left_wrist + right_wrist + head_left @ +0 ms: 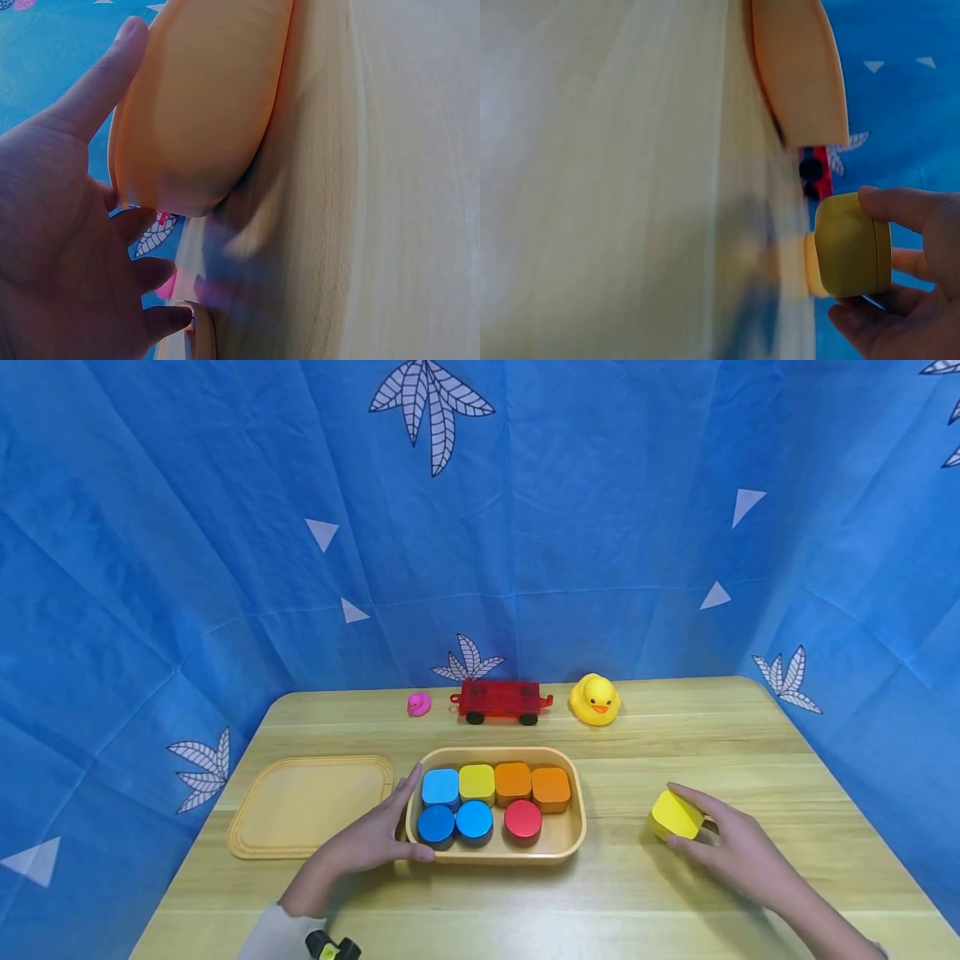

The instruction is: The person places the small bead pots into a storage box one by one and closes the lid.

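Note:
My left hand (366, 837) grips the left end of a tan oblong box (497, 859), its thumb along the near rim and its fingers round the end wall (206, 105). Inside the box stand several small blocks: a back row of rounded squares, light blue (441, 786), yellow (477, 782) and orange (513, 782), and a front row of round ones, blue (474, 821) and red (522, 821). To the right of the box, my right hand (733, 843) holds a yellow rounded-square block (677, 815) between thumb and fingers. A seam runs round that block (847, 244) near one face.
A flat tan lid (311, 806) lies left of the box. Along the table's back edge stand a small pink duck (418, 704), a red toy wagon (500, 699) and a yellow rubber duck (595, 700). A blue patterned cloth (600, 527) hangs behind the table and at both sides.

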Demonstrator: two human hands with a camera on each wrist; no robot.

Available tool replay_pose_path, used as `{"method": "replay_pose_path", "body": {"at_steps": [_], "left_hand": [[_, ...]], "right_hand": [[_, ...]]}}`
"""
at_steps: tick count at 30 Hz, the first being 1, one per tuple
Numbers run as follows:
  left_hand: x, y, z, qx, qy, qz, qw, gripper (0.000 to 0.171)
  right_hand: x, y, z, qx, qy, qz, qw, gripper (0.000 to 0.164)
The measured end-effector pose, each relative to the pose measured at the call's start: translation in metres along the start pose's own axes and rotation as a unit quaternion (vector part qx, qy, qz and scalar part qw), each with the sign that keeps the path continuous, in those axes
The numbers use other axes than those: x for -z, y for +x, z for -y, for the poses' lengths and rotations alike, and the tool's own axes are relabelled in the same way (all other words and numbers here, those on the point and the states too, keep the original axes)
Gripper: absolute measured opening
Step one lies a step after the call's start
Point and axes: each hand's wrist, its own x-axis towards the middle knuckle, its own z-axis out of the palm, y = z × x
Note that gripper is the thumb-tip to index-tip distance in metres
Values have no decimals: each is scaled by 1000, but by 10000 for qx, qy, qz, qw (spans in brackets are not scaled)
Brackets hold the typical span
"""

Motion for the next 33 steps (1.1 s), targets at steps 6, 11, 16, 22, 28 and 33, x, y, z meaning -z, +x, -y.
{"method": "replay_pose_path", "body": {"at_steps": [6,11,16,22,28,33], "left_hand": [[0,0,0,-8,-6,2,10000,122],[1,0,-1,12,-18,17,10000,122],[1,-1,-1,4,-34,20,10000,123],[1,-1,-2,-9,-62,25,10000,123],[1,-1,-1,0,-66,22,10000,122],[1,0,0,3,-4,14,10000,123]], "right_hand": [[-6,12,22,91,287,87,9995,78],[-11,21,41,490,536,108,9973,69],[-16,31,59,1031,610,88,9928,64],[-24,42,76,1265,607,283,9897,63],[-33,51,89,1327,574,457,9884,63],[-38,55,95,1334,316,702,9881,64]]}}
